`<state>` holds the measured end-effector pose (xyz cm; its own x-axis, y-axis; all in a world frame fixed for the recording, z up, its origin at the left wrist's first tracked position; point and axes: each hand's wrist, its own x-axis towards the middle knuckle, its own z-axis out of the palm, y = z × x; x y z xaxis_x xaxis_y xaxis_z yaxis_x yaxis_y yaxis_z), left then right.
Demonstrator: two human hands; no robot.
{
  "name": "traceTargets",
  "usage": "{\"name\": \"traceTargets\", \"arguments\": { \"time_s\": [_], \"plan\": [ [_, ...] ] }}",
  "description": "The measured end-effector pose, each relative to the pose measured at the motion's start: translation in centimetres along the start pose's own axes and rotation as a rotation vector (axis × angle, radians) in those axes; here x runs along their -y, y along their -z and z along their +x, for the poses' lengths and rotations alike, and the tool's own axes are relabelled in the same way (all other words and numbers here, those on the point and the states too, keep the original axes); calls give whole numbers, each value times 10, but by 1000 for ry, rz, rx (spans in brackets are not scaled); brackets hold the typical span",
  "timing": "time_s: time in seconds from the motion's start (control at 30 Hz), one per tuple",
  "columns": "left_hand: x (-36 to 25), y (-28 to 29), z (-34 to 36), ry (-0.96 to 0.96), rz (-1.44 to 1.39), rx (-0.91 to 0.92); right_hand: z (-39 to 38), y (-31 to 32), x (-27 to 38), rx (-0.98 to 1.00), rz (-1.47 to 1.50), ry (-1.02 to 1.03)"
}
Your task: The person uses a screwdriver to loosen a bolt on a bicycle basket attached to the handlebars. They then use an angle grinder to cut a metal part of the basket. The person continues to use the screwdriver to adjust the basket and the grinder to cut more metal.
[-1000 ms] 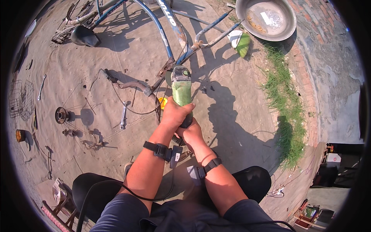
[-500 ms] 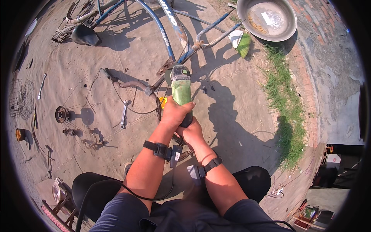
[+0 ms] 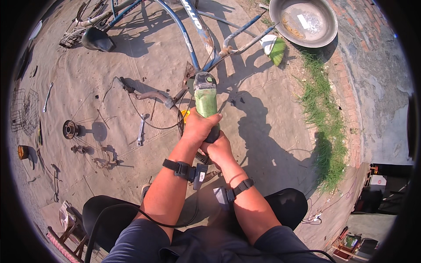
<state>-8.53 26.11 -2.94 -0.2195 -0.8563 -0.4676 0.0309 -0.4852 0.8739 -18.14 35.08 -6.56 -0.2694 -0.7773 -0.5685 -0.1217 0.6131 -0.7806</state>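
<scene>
Both my hands grip a green angle grinder [image 3: 206,98] in front of me. My left hand [image 3: 197,125] wraps round its body, and my right hand [image 3: 218,149] is closed on the dark rear end. The grinder's head points away from me, over the joint of a blue and white bicycle frame [image 3: 187,41]. Its disc shows only partly at the left of the head; whether it touches metal I cannot tell. Rusty handlebars [image 3: 164,100] with cables lie just left of the grinder. A yellow object [image 3: 185,115] shows partly beside my left hand.
Left on the ground lie a wrench [image 3: 141,130], another wrench [image 3: 48,97], a wheel hub [image 3: 70,129] and a wire basket [image 3: 24,111]. A black saddle [image 3: 95,40] is at far left. A metal basin [image 3: 326,33], green broom head [image 3: 277,51] and grass strip [image 3: 322,114] lie right.
The grinder and both hands have shifted very slightly. The bicycle frame and the tools on the ground look the same.
</scene>
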Motion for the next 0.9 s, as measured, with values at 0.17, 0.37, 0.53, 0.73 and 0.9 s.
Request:
{"name": "traceTargets", "arguments": {
  "time_s": [0.17, 0.37, 0.53, 0.73, 0.9],
  "plan": [
    [5, -1, 4, -12, 10, -15, -5, 1, 7, -7, 9, 2],
    [6, 0, 7, -9, 24, 2, -7, 2, 12, 30, 80, -11],
    [2, -1, 5, -8, 45, -26, -10, 3, 19, 52, 139, -39],
    [6, 0, 8, 3, 65, -22, -8, 4, 19, 81, 149, -27],
    [6, -2, 9, 2, 51, -32, -8, 4, 18, 70, 164, -8]
  ]
}}
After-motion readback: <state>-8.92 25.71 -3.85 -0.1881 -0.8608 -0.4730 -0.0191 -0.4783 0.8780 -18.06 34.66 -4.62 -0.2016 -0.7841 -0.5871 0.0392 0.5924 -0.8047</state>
